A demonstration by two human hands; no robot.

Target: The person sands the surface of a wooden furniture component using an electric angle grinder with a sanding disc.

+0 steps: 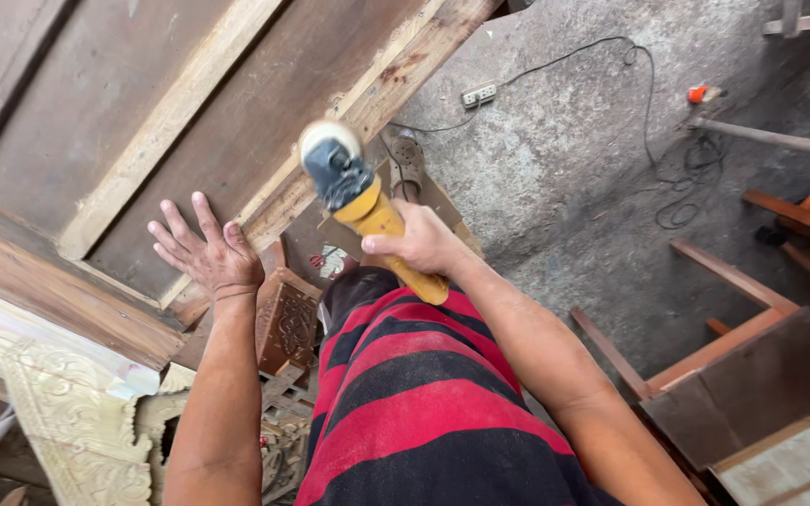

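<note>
The left hand (pixel 210 251) lies flat, fingers spread, on a big wooden panel (pixel 142 122) that fills the upper left of the frame. The right hand (pixel 419 242), at centre, wraps its fingers tight round the yellow handle of a grinder (pixel 360 199); the disc end is blurred and sits by the panel's lower rail. A black cord (pixel 649 112) runs over the concrete floor (pixel 555 187) to a power strip (pixel 479 95) near the top centre. Carved pieces (pixel 77 422) lie at lower left, a wooden chair frame (pixel 742 365) at lower right.
</note>
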